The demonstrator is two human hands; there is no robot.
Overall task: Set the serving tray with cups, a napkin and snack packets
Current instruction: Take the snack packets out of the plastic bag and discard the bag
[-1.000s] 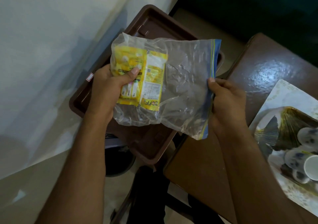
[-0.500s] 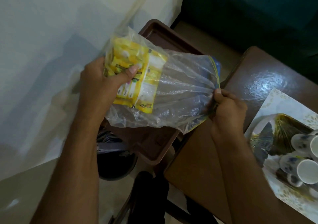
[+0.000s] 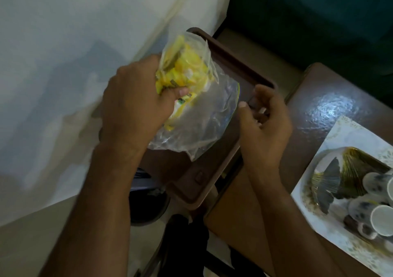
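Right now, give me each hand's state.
Left hand: holding the plastic bag of yellow packets.
Right hand: fingers curled, holding nothing visible.

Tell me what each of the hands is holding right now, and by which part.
The left hand grips the clear zip bag at its closed end, squeezing the yellow snack packets through the plastic. The right hand is curled beside the bag's mouth; contact cannot be told.
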